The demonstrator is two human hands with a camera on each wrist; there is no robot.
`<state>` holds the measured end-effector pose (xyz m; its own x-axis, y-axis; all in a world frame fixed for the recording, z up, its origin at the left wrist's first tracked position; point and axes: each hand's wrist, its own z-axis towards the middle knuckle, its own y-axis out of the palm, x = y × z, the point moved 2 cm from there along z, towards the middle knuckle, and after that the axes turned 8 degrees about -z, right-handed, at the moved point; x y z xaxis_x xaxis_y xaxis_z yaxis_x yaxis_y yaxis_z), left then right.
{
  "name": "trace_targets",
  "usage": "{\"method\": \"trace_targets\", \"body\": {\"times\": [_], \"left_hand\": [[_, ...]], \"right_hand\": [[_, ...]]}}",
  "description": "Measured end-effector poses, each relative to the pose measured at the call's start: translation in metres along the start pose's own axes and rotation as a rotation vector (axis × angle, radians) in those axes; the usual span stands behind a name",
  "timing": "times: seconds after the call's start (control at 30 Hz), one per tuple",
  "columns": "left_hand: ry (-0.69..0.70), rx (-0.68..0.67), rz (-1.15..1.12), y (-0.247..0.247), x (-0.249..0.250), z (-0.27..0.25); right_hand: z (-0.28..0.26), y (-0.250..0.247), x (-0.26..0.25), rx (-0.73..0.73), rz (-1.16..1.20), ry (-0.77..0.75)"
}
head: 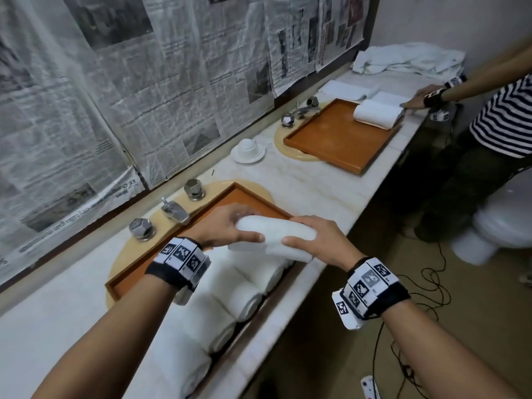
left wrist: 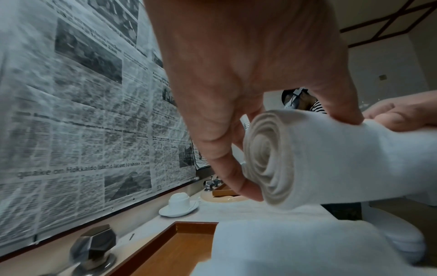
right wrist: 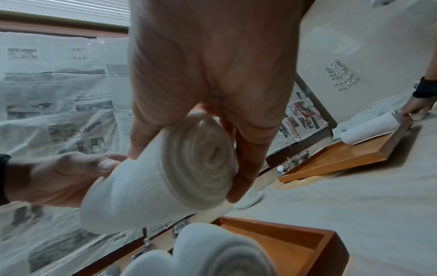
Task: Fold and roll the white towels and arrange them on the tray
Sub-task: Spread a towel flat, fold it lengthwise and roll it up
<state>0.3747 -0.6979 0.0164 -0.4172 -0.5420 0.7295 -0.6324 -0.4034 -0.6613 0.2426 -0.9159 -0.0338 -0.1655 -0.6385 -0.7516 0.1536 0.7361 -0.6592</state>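
I hold a rolled white towel (head: pixel 276 233) in the air above the near wooden tray (head: pixel 230 194). My left hand (head: pixel 227 228) grips its left end, my right hand (head: pixel 319 240) its right end. Both spiral ends show, the rolled towel (left wrist: pixel 307 162) between my left fingers and the rolled towel (right wrist: pixel 179 168) between my right fingers. Several rolled towels (head: pixel 239 295) lie side by side along the tray's front half. The tray's far corner is bare wood (right wrist: pixel 290 248).
Taps (head: pixel 174 210) and knobs (head: pixel 193 190) stand behind the tray. A cup on a saucer (head: pixel 248 149) sits mid-counter. Farther right a second tray (head: pixel 331 139) holds one towel roll (head: pixel 377 112), and another person's hand (head: pixel 420 99) rests by it. Loose towels (head: pixel 408 60) pile in the corner.
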Motion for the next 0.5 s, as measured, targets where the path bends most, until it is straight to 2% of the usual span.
{"method": "trace_targets", "body": {"times": [0.13, 0.3, 0.5], "left_hand": [[0.004, -0.019, -0.009, -0.008, 0.001, 0.060], [-0.074, -0.088, -0.020, 0.000, -0.025, 0.134], [-0.194, -0.248, -0.042, 0.019, -0.057, 0.176]], "right_hand": [[0.038, -0.007, 0.020, 0.059, -0.031, 0.059], [0.070, 0.005, 0.048, 0.094, -0.006, 0.207], [0.082, 0.034, 0.067, 0.042, -0.036, 0.365]]}}
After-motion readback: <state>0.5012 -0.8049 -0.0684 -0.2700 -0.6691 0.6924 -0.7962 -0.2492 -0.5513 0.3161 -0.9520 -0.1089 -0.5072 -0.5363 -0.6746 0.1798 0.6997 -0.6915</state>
